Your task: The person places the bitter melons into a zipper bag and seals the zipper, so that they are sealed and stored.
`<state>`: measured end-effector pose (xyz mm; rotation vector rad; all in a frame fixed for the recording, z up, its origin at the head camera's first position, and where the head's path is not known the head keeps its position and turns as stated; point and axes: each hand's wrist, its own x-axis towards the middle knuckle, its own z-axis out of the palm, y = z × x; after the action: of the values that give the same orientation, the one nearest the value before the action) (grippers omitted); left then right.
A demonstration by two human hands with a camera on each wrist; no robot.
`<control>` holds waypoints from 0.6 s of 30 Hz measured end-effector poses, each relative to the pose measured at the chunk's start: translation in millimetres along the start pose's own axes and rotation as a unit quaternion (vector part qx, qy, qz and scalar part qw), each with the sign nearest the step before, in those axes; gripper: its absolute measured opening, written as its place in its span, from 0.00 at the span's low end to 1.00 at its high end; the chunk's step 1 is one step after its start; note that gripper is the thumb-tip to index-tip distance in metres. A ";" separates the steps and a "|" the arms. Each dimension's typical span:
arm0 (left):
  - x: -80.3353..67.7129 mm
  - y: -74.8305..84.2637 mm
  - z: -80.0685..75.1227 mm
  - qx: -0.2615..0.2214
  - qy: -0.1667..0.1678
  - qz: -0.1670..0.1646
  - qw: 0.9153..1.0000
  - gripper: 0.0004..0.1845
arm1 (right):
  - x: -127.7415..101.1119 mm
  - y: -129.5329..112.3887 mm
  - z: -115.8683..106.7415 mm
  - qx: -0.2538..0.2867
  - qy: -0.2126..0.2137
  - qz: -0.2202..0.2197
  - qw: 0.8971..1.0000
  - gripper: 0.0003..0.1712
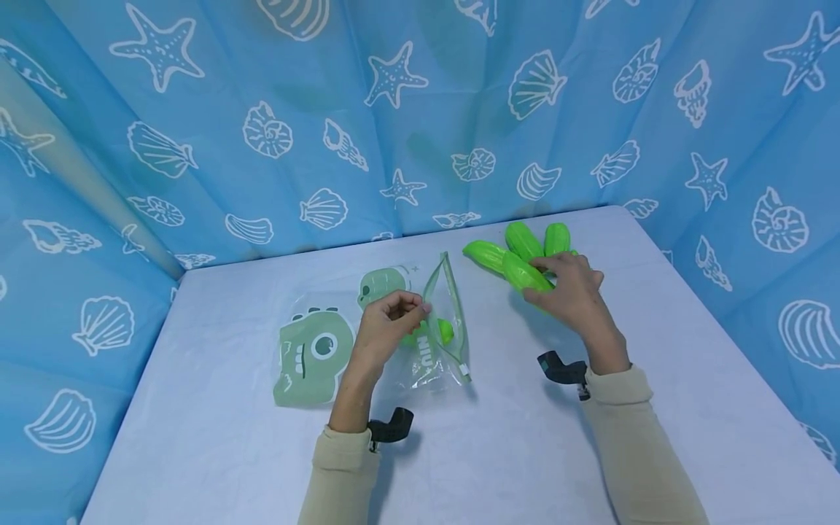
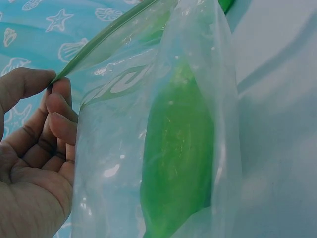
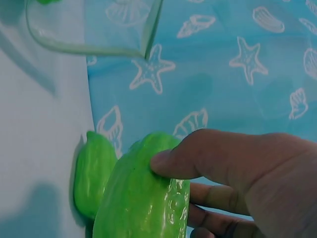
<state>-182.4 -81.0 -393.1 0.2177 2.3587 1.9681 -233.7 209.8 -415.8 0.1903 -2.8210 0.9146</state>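
The green toy (image 2: 178, 163) inside the clear bag (image 2: 119, 163) is just a smeary shape through the plastic, and its bottom end runs off the frame in the left wrist view. From the head camera only a bit of it (image 1: 445, 332) peeks out past the left hand (image 1: 383, 324). The right hand (image 1: 569, 288) covers the near ends of the green pieces (image 1: 525, 251), so it's probably four, hard to count. The bag's lettering (image 1: 423, 346) is partly hidden.

Staged tabletop booth, seashell-print curtains (image 1: 420, 109), white table (image 1: 499, 452)
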 end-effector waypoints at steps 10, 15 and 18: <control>10.9 -20.1 -2.3 -0.012 0.002 -0.002 1.000 0.12 | -0.2 -22.9 15.2 0.001 -0.024 -0.061 0.998 0.29; 14.0 -30.2 -2.1 -0.011 0.007 0.004 1.000 0.12 | -1.6 -29.2 21.5 -0.001 -0.024 -0.075 0.997 0.29; 12.5 -32.4 -0.7 -0.011 0.007 0.007 1.000 0.12 | -4.8 -31.2 23.8 0.000 -0.026 -0.082 0.996 0.29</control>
<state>-197.1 -85.5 -424.2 0.2215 2.3494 2.0076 -226.6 171.0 -417.9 0.4434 -2.8014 0.8861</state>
